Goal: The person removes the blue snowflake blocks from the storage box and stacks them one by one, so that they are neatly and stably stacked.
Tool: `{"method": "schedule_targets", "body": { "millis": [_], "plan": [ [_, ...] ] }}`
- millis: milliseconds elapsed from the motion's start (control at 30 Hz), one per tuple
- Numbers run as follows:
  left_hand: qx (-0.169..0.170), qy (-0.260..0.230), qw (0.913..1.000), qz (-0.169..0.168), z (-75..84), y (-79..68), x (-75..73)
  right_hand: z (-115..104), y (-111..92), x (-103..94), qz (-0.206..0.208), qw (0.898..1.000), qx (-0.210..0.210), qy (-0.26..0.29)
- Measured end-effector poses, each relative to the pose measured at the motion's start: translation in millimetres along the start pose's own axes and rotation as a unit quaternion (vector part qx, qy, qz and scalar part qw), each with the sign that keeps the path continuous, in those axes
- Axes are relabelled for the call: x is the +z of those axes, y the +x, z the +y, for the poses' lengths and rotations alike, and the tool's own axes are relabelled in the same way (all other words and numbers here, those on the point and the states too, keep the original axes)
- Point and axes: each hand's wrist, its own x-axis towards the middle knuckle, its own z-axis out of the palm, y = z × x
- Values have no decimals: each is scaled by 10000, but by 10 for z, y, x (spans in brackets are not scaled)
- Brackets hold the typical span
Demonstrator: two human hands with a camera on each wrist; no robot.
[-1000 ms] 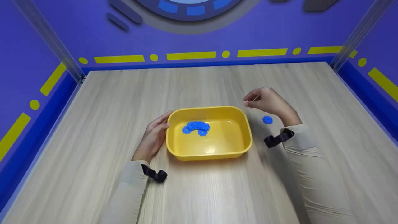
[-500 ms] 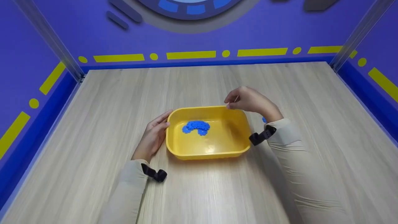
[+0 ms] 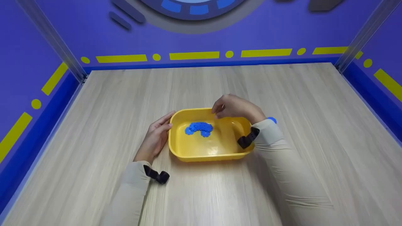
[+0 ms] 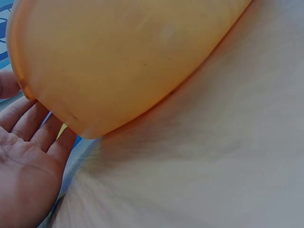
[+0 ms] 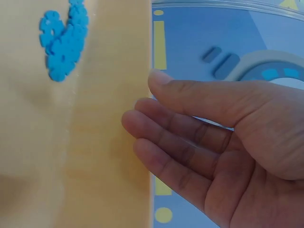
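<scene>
A yellow plastic bin (image 3: 191, 147) stands on the table. Inside it, left of centre, lies an overlapping cluster of small blue flower-shaped discs (image 3: 201, 127), also seen in the right wrist view. My left hand (image 3: 155, 135) rests against the bin's left end, thumb at the rim and fingers straight along the outer wall; in the left wrist view some fingertips pass behind the bin. My right hand (image 3: 237, 106) hovers at the far rim, its loosely bent fingertips over the bin. The right wrist view shows nothing between that thumb and the visible fingers.
One blue flower disc (image 3: 272, 120) lies on the table right of the bin, partly hidden by the right wrist. The wood-patterned table (image 3: 125, 94) is bounded by blue-purple panels (image 3: 194, 42) with yellow markings. A black wrist camera (image 3: 248, 138) overlaps the bin's right side.
My right hand has moved left from beside the bin to over its far rim. The wrist now partly covers the loose disc. My left hand, the bin and the cluster stay put.
</scene>
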Motion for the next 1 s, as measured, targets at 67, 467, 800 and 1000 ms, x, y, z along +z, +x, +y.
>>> {"method": "schedule_targets", "body": {
  "millis": [67, 467, 800, 1000],
  "plan": [
    [1, 9, 10000, -21, -3, 0, 0, 5, 29, 45, -126, 9999, 1, 33],
    [23, 41, 9999, -100, -2, 2, -18, 12, 136, 193, -386, 9991, -145, -65],
    [13, 8, 9999, -103, -12, -3, -10, -51, 177, 340, -719, 9965, 68, -415],
    [6, -21, 9999, -166, -8, -4, -25, -74, 192, 399, -722, 9944, -258, -726]
  ]
}}
